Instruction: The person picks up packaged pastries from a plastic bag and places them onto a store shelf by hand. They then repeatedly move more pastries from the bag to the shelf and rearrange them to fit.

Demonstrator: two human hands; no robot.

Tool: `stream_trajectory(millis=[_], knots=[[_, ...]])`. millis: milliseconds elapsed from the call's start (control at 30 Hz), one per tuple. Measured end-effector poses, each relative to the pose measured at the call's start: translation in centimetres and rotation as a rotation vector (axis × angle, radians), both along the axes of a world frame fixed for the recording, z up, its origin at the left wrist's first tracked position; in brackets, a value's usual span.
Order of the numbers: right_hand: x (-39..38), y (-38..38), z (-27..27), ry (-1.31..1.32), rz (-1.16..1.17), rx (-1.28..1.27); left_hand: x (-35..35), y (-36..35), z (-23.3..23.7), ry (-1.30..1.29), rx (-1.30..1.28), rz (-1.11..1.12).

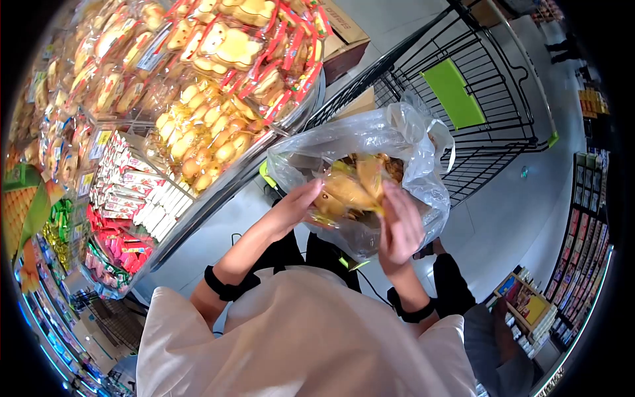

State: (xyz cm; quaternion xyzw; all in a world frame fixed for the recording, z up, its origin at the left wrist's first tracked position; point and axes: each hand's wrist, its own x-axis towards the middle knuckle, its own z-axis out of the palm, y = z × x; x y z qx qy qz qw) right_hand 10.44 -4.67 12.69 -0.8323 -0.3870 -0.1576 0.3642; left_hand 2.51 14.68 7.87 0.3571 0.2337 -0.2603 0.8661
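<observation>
Head view: a yellow packet is at the mouth of the plastic bag, over the bag's contents. The left hand holds the packet from the bag's left, the right hand from the bag's right — both grips narrow, fingertips partly hidden. Beyond the bag, rightward, extends a black shopping cart with a green panel; left of the bag — wrapped buns and white packets on display.
</observation>
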Motion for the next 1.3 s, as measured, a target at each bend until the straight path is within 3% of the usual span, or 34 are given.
stream_trajectory(millis=[133,267,367,467,500,567,667,700,800,967,1100,1200,1267,1300], knots=[[-2.7,2.3,1.2,-0.078,0.178,0.09,-0.6,1.0,2.7,-0.15,-0.408,0.294],[-5.1,4.3,2.1,0.109,0.421,0.099,-2.4,3.0,2.8,-0.287,-0.172,0.228],[-6.3,7.2,2.7,0.306,0.332,0.322,-3.8,4.9,4.3,-0.182,-0.166,0.272],[-8.3,10.7,2.2,0.646,-0.063,0.518,-5.3,6.2,4.9,-0.215,-0.062,0.293],[-8.3,11.9,3.0,0.802,-0.111,0.458,-5.8,6.8,5.0,-0.233,-0.031,0.313],[-8.2,13.8,3.0,0.954,-0.044,0.495,-6.9,8.1,4.9,-0.302,0.033,0.37],[-7.9,15.9,3.2,1.243,0.037,0.494,-9.2,10.2,4.4,-0.231,-0.048,0.484],[-7.7,16.5,3.4,1.334,0.042,0.467,-9.8,10.7,4.3,-0.117,0.042,0.485],[-7.6,17.9,3.0,1.528,0.069,0.402,-11.8,12.9,2.6,-0.224,-0.127,0.538],[-8.7,20.1,2.3,1.82,0.121,0.391,-14.1,15.1,3.4,-0.088,0.148,0.615],[-10.2,21.6,3.0,1.688,0.132,0.456,-15.5,15.8,2.8,-0.012,0.171,0.678],[-11.3,22.5,4.9,1.511,0.329,0.454,-15.9,15.2,2.0,-0.055,0.103,0.709],[-11.6,22.6,3.7,1.235,0.427,0.138,-15.3,14.2,2.1,-0.111,0.093,0.725],[-11.9,23.0,4.0,1.183,0.408,0.095,-14.9,14.0,2.4,-0.146,0.088,0.741]])
